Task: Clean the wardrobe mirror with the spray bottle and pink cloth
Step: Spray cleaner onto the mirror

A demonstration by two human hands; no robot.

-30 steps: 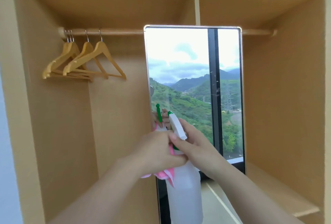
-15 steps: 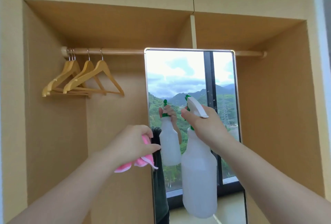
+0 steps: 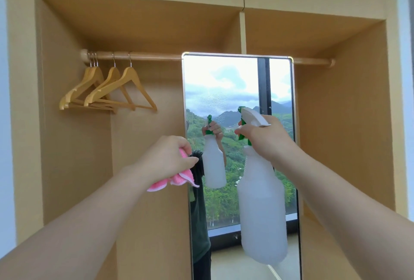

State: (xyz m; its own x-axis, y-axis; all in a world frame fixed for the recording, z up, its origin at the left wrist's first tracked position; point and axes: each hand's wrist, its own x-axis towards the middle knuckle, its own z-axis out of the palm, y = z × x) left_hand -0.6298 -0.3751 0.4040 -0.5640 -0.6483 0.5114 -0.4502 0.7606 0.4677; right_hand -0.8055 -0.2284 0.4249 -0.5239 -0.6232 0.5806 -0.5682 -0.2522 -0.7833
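The spray bottle (image 3: 262, 201) is gripped at its neck by the right hand (image 3: 266, 138) before the droplet-flecked mirror (image 3: 226, 91); the pink cloth (image 3: 177, 177) is bunched in the left hand's (image 3: 168, 158) curled fingers (image 3: 190, 164).

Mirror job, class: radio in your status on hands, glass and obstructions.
Left hand grips pink cloth. Right hand grips spray bottle, nozzle toward mirror. Droplets on upper glass. Nothing blocking.
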